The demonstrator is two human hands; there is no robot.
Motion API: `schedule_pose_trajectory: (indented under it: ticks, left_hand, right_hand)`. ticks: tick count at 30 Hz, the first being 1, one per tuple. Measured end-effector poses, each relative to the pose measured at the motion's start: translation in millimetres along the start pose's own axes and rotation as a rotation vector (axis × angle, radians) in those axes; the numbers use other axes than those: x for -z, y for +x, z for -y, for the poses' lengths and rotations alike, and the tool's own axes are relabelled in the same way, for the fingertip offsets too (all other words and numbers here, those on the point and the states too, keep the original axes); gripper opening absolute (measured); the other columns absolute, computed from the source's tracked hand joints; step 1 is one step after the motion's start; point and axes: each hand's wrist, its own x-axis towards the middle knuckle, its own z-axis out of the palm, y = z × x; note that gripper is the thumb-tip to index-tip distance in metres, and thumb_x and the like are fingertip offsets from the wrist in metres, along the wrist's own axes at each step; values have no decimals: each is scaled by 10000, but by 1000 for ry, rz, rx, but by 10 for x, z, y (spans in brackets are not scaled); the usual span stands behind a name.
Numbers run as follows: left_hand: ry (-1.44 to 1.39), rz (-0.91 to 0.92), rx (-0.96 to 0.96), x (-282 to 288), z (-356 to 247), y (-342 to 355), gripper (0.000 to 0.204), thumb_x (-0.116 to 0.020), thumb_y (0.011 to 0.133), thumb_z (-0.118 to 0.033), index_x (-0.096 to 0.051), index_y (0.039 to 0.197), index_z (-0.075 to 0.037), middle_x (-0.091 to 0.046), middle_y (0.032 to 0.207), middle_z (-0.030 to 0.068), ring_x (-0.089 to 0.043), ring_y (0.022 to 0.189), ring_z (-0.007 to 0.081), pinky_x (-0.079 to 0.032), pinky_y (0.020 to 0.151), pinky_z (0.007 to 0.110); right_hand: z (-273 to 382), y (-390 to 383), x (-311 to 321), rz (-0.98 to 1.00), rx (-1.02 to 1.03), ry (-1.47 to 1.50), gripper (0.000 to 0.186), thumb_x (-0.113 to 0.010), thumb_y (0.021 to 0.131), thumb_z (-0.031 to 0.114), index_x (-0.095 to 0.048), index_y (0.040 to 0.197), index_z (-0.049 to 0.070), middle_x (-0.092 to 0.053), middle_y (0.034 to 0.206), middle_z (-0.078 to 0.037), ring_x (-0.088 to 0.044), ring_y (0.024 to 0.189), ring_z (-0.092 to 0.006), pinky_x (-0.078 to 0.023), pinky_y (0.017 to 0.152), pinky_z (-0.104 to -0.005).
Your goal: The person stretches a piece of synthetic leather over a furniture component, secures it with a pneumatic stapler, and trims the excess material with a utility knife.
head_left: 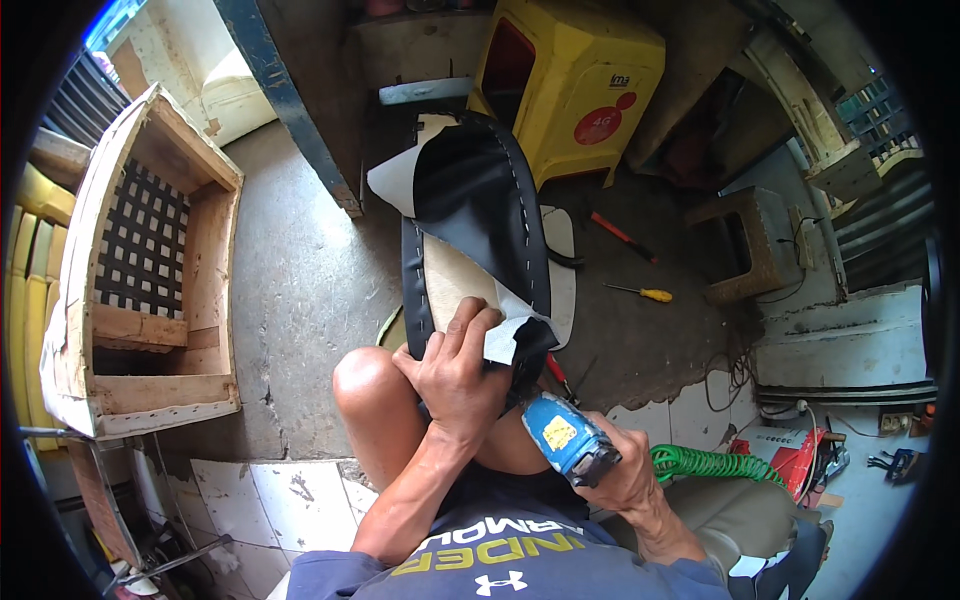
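Note:
A long, rounded seat panel rests upright against my lap, its pale board partly bare. Black upholstery cover wraps its edge, fixed by a row of staples, and a white-backed flap hangs loose at the far left. My left hand grips the panel's near end, fingers bent over the board and the folded cover. In my right hand is a blue staple gun, its nose close to the panel's near right corner. That nose is partly hidden, so contact cannot be made out.
A wooden seat frame with woven black webbing stands left. Beyond the panel is a yellow plastic stool. A yellow-handled screwdriver and a red-handled tool lie on the floor. A green coiled hose runs right of my hand.

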Motion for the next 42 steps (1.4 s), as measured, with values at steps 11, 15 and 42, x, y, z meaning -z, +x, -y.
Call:
schedule_pose_trajectory:
  ticks: [11, 15, 42]
  left_hand:
    - [-221, 756, -190, 813, 235, 124, 521, -870, 832, -431, -718, 1195, -90, -514, 1513, 149, -523, 1346, 359, -373, 1032, 645]
    - [-103, 709, -154, 785, 2, -92, 478, -893, 786, -452, -761, 1097, -114, -522, 1426, 114, -504, 1258, 323, -314, 1038, 621]
    - [-74, 319, -240, 554, -121, -291, 158, -767, 741, -15, -682, 859, -77, -766, 1075, 45, -668, 907, 242, -417, 855, 442]
  right_hand:
    - [-155, -65, 23, -63, -8, -8, 388, -824, 759, 64, -674, 1105, -27, -753, 815, -187, -782, 769, -381, -618, 657, -408]
    - [-227, -91, -87, -189, 3, 74, 243, -847, 692, 98, -727, 903, 95, -715, 750, -71, -693, 553, -263, -521, 516, -335]
    - [-242, -334, 13, -16, 100, 277, 584, -887, 794, 235, -676, 1229, -93, -785, 958, -202, -811, 827, -320, -646, 728, -371]
